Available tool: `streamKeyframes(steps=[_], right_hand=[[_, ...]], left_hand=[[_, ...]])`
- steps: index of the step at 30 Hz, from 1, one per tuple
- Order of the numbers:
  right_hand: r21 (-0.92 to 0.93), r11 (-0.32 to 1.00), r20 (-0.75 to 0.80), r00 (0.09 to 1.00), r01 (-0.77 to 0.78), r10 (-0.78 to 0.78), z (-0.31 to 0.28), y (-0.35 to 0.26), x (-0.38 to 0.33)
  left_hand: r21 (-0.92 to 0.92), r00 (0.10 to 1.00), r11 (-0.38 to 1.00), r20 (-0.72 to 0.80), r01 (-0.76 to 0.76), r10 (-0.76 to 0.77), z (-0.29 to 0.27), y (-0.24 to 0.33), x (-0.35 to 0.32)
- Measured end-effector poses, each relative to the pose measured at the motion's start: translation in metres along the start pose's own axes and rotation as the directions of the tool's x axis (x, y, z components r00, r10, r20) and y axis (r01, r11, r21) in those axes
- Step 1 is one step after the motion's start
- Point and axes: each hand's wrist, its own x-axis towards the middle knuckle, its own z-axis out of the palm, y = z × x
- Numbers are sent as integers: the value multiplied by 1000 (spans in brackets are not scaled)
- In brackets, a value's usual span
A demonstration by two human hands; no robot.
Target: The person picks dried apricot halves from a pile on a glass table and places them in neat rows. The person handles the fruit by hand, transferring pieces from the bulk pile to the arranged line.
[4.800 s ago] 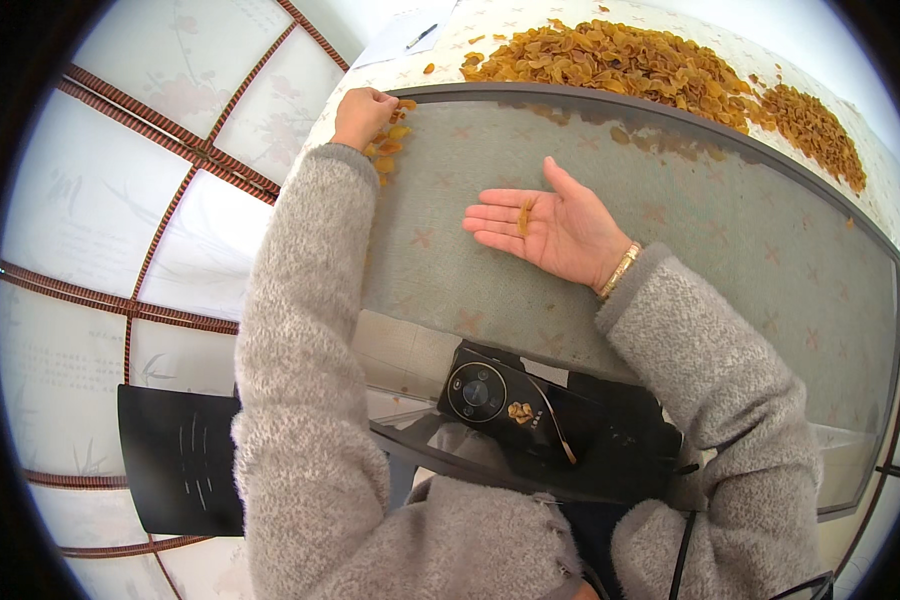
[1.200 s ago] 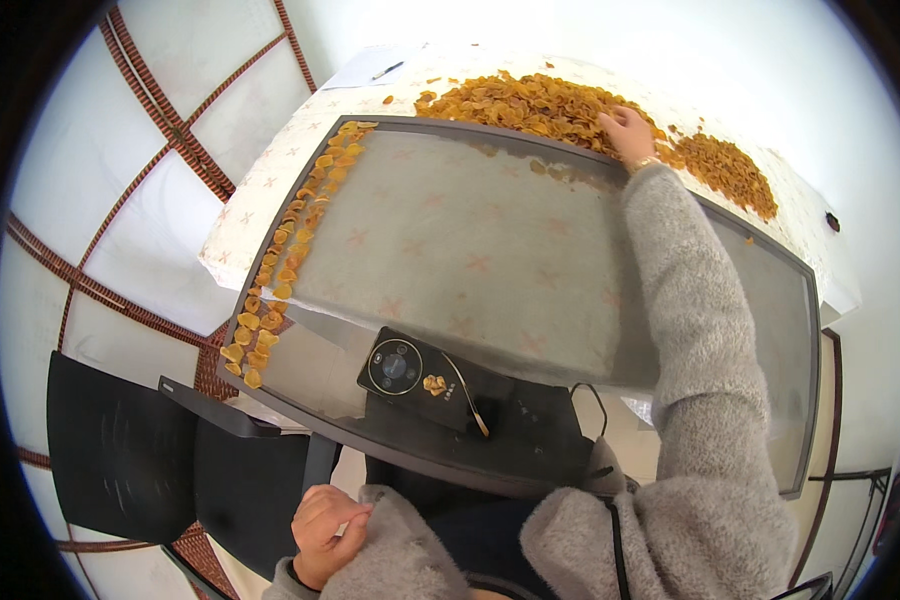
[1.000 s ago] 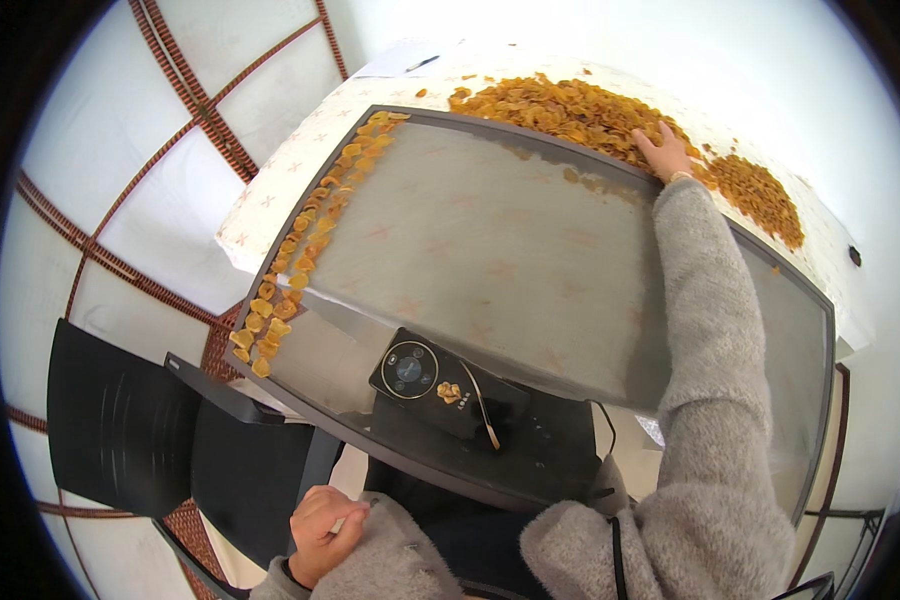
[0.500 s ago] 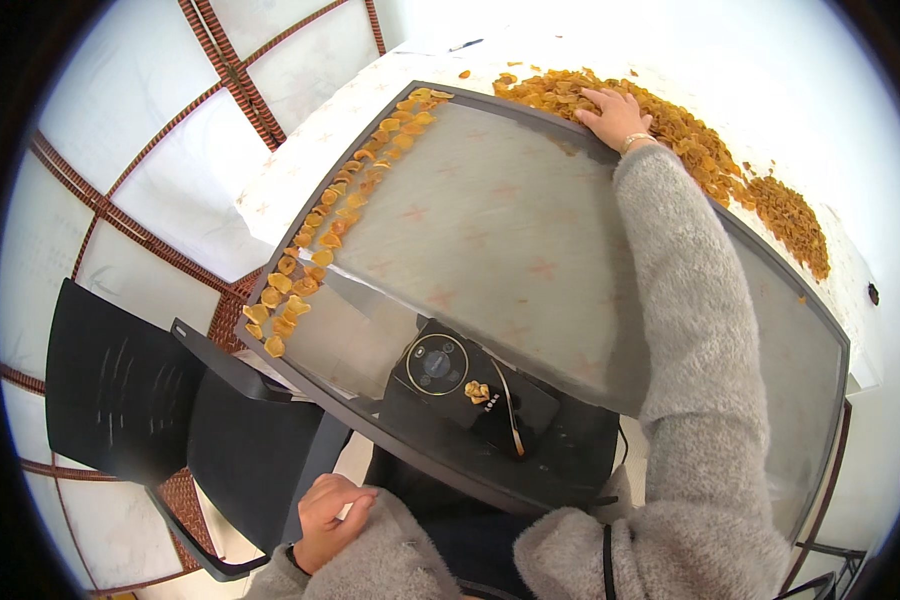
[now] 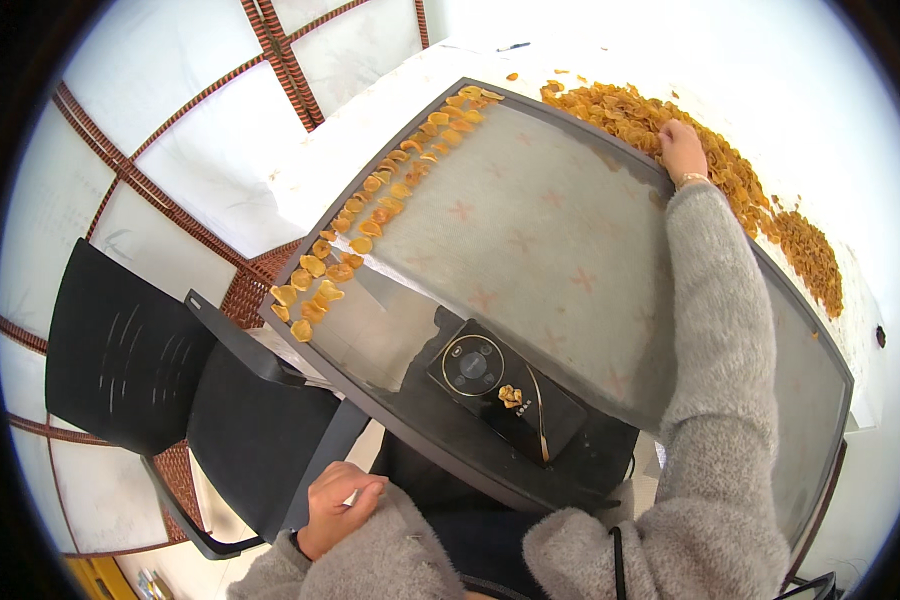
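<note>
A large mesh tray with a dark frame [image 5: 380, 165] lies tilted across my lap and the table. Two uneven rows of dried orange-brown slices [image 5: 385, 204] run along its left side. Beyond the far edge is a long heap of the same slices [image 5: 620, 115]. My right hand [image 5: 682, 150] reaches over the tray to this heap, its fingers curled in at the near side; what they hold is hidden. Low in front of me, my left hand [image 5: 342, 508] rests near my sleeve with fingers folded and thumb against them, nothing visible in it.
Through the mesh shows a black device [image 5: 505, 390] with a round dial, over a black seat. A black office chair [image 5: 245, 450] stands at the left, before a folding screen [image 5: 185, 150]. The white table [image 5: 340, 120] carries a pen [image 5: 513, 47] at its far side.
My right hand has gone from spread fingers over the heap to a closed shape. The whole view has shifted slightly, with the tray appearing further right. My left hand stays folded.
</note>
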Motion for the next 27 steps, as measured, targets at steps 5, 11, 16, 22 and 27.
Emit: streamKeyframes(steps=[5, 11, 16, 22, 27], right_hand=[[302, 946, -316, 925, -115, 213, -9, 10, 5], [901, -338, 387, 858, -274, 339, -47, -1, -18], [567, -694, 689, 717, -444, 104, -62, -42, -87], [337, -676, 800, 578, -655, -160, -57, -127, -135], [183, -696, 818, 500, -694, -284, -59, -157, -149]], left_hand=[[-7, 1000, 1000, -17, 16, -17, 1, 2, -2], [27, 997, 997, -36, -67, 68, 1, 6, 4], [-32, 978, 980, -79, -199, 196, 5, 23, 27], [-62, 933, 940, -163, -335, 322, 9, 52, 55], [-5, 893, 898, -105, -441, 438, 8, 79, 95]])
